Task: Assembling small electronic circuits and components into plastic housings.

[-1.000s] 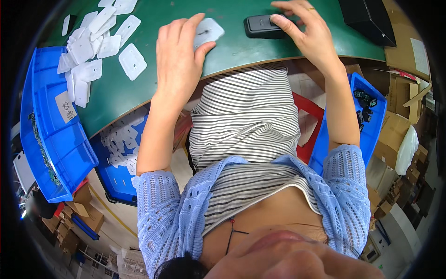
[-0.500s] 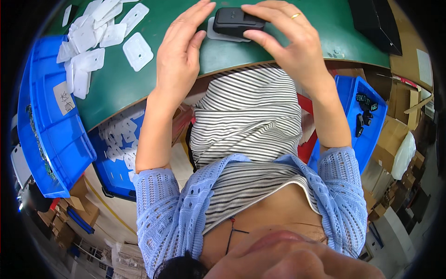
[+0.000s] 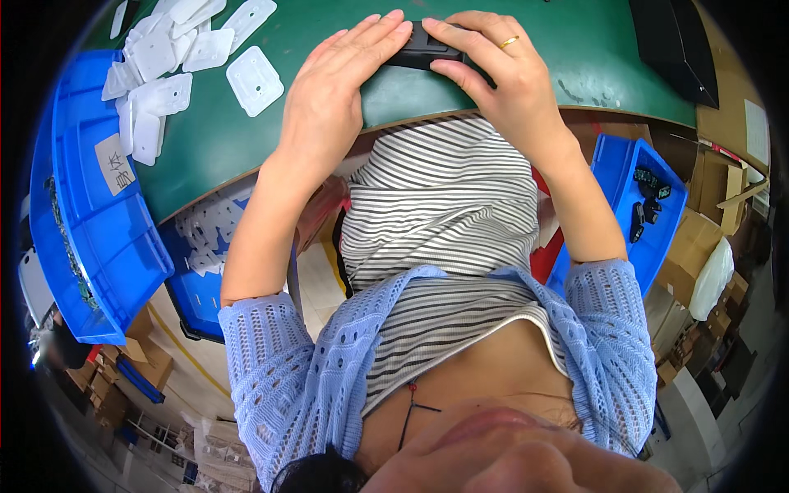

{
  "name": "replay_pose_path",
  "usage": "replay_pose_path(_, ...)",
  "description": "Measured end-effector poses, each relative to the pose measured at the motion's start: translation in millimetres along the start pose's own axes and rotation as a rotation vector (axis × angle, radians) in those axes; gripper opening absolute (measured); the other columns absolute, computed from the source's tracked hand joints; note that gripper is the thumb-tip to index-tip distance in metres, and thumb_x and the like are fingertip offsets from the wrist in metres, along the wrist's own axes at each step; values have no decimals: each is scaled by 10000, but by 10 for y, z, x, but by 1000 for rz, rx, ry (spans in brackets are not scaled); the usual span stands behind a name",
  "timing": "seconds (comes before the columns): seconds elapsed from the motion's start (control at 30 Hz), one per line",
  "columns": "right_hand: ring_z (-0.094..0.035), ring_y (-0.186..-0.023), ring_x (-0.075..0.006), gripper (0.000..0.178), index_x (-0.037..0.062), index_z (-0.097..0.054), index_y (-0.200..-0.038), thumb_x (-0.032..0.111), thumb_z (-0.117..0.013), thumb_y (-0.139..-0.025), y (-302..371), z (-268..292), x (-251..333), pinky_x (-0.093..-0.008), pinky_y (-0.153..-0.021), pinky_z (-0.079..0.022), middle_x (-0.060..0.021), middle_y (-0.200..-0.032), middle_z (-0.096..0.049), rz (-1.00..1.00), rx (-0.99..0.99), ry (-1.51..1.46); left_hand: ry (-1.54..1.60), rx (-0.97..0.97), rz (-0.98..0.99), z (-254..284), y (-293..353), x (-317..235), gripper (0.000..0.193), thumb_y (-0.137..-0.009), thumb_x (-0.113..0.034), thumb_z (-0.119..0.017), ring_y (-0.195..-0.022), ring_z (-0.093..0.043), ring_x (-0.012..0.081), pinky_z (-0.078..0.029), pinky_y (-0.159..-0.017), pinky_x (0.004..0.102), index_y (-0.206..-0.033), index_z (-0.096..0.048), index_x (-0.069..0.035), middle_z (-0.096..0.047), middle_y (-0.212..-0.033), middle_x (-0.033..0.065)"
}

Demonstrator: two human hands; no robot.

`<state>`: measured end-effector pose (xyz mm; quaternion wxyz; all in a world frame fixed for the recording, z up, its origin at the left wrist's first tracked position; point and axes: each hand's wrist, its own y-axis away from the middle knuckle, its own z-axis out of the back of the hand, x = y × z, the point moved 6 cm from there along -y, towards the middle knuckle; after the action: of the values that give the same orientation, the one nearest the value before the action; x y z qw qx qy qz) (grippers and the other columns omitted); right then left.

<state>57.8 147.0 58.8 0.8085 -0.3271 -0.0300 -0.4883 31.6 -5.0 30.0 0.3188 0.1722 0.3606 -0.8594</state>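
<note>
A black rectangular plastic case rests on the green table near its front edge. Across its left part lies my left hand, fingers stretched out flat and side by side, hiding much of the top. My right hand, with a ring on one finger, grips the case's right end, thumb low on the near side and fingers on top. To the left of my left hand lies a single white plastic plate with holes. Beyond it is a loose pile of similar white plates.
A long blue bin stands at the table's left. Below the table edge, another blue bin holds white parts. At right, a blue bin contains small black parts. A black box sits on the table's right end.
My left hand has come down from beside the case onto its left part. The white plate that showed under the case is now out of sight. My right hand keeps its grip.
</note>
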Motion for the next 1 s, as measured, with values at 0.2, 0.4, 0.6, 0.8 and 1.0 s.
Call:
replay_pose_path(0.2,-559,-869,-312,336,12,-618,-1069,72,-693,-747,-129,91,122,-378,-742,-480,-137,-994,-581,-15,72,-97,308,-176,-182,-204,6,256,419,-803,59,-495,-1201,-515,334,-401,-993,414,-1202,-586,-33,-556,-1265,189)
replay_pose_path(0.4,-576,-865,-288,332,18,-626,-1087,71,-686,-765,-32,112,-15,-355,-753,-482,-138,-976,-587,5,-84,-120,-99,53,-49,-10,-104,-121,385,-803,-28,-565,-1069,-591,306,-466,-907,389,-1188,-582,-33,-608,-1174,155)
replay_pose_path(0.6,-593,-827,-198,285,51,-629,-1113,74,-648,-830,-115,-25,-534,-302,-750,-482,-88,-957,-606,-375,-42,-606,-224,-41,-191,-116,-482,190,323,-763,-158,-706,-831,-580,292,-477,-729,383,-1036,-598,-25,-618,-937,123)
replay_pose_path(0.8,-557,-679,-144,157,35,-645,-985,92,-657,-838,339,214,-835,-273,-658,-467,-50,-836,-603,-462,-384,-240,443,25,412,-620,-1677,1674,231,-917,-165,-540,-554,-588,153,-476,-553,302,-958,-618,48,-636,-694,104)
replay_pose_path(1.0,-528,-641,-170,59,61,-647,-898,67,-615,-848,316,142,-727,-294,-651,-411,-40,-758,-586,-483,-270,-203,608,20,842,-767,-2602,2543,250,-945,-137,-528,-543,-610,161,-496,-473,265,-906,-623,90,-664,-742,122)
